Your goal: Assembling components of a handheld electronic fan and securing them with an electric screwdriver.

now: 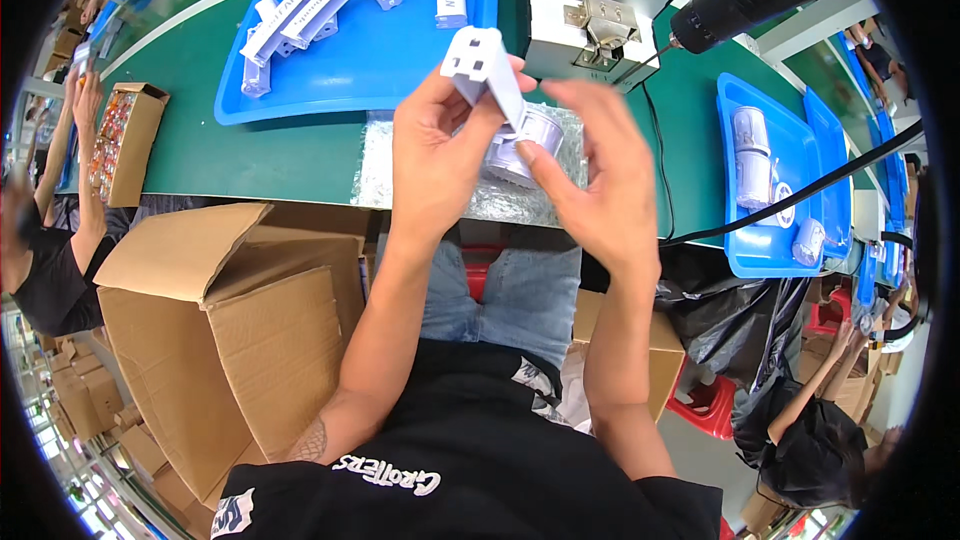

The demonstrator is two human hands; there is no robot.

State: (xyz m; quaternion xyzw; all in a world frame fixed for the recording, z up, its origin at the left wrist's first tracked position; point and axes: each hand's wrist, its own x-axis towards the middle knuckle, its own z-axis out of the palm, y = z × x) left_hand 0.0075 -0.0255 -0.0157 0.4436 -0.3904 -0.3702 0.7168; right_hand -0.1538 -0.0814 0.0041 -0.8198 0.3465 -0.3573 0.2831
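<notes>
Hands raised above the crinkled silver foil mat [400, 165] on the green bench. Left hand [438, 145] clasping a small white plastic box-shaped housing [478, 65], tilted; right hand [590, 175] pinching a white cylindrical wrapped part [520, 145] just beneath it (touching, apparently). Best done by holding the housing steady, lining the cylinder squarely, pressing gently. Behind the mat: blue plastic tray [400, 70] of white pieces.

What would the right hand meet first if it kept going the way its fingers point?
Probably the white box held in the left hand; the right hand fingers point up-left toward it. Depth is unclear.
</notes>
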